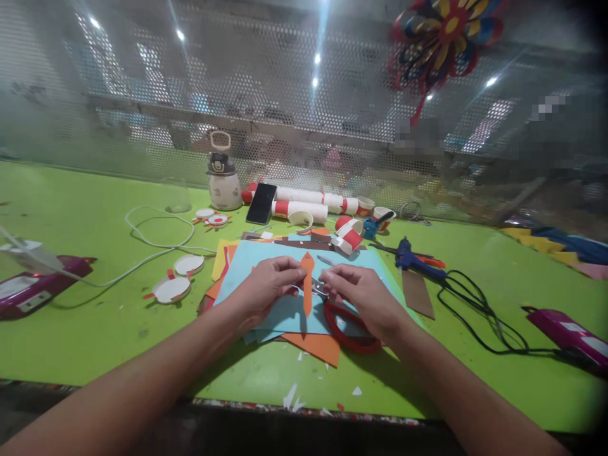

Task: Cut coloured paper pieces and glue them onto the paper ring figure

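My left hand pinches a narrow orange paper strip with pointed ends, upright over a light blue paper sheet. A small dark mark shows near the strip's upper tip. Just right of the strip, my right hand has its fingers curled together, thumb near the index finger. Whether anything is between those fingers I cannot make out. Below and partly behind this hand lie scissors with red handles, their metal part showing behind the strip. A thin pen-like stick sits just above the right fingertips.
Coloured sheets lie under the blue one. White paper discs are to the left. Behind stand a bottle, a phone and paper-cup tubes. A corded blue glue gun and power strips flank the green table.
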`<action>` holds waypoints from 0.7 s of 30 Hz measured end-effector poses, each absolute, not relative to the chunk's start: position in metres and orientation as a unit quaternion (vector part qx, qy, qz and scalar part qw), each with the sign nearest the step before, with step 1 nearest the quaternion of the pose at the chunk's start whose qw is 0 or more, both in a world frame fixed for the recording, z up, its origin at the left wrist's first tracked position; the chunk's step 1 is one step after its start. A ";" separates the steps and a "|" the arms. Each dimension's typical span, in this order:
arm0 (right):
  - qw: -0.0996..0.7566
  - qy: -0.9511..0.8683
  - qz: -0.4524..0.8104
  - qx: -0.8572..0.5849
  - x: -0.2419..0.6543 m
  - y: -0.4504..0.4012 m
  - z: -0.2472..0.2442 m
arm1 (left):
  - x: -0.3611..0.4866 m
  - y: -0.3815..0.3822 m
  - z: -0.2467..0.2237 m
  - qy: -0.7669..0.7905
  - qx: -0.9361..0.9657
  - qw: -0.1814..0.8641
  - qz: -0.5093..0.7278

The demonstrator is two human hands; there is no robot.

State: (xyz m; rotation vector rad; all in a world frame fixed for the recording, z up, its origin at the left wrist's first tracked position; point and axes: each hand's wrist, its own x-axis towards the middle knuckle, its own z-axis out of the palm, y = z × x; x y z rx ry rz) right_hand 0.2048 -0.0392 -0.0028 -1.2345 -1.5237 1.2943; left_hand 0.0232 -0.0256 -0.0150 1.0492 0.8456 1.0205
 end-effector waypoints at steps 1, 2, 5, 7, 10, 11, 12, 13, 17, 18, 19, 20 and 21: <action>0.394 -0.600 0.501 -0.483 0.206 -0.039 -0.002 | 0.024 -0.027 -0.016 0.377 0.474 0.659 0.447; 0.394 -0.604 0.497 -0.482 0.206 -0.038 0.000 | 0.025 -0.028 -0.017 0.379 0.484 0.653 0.443; 0.366 -0.621 0.491 -0.489 0.205 -0.040 0.004 | 0.028 -0.030 -0.021 0.372 0.508 0.641 0.440; 0.345 -0.626 0.489 -0.500 0.203 -0.040 0.006 | 0.028 -0.031 -0.023 0.366 0.517 0.638 0.439; 0.330 -0.635 0.484 -0.503 0.201 -0.039 0.008 | 0.026 -0.031 -0.023 0.356 0.523 0.638 0.438; 0.329 -0.638 0.486 -0.498 0.201 -0.037 0.008 | 0.025 -0.030 -0.023 0.352 0.524 0.639 0.439; 0.330 -0.640 0.490 -0.492 0.202 -0.036 0.008 | 0.025 -0.030 -0.022 0.350 0.522 0.641 0.441; 0.333 -0.640 0.495 -0.485 0.202 -0.035 0.008 | 0.024 -0.030 -0.021 0.349 0.520 0.642 0.442; 0.334 -0.637 0.518 -0.463 0.206 -0.032 0.005 | 0.024 -0.031 -0.019 0.346 0.511 0.653 0.440; 0.329 -0.637 0.524 -0.460 0.208 -0.031 0.005 | 0.024 -0.031 -0.019 0.341 0.512 0.654 0.440; 0.325 -0.636 0.531 -0.457 0.209 -0.030 0.005 | 0.024 -0.031 -0.019 0.337 0.514 0.655 0.440; 0.319 -0.633 0.539 -0.454 0.210 -0.030 0.004 | 0.025 -0.032 -0.019 0.335 0.516 0.654 0.441; 0.315 -0.631 0.547 -0.452 0.211 -0.029 0.004 | 0.025 -0.032 -0.018 0.337 0.517 0.653 0.440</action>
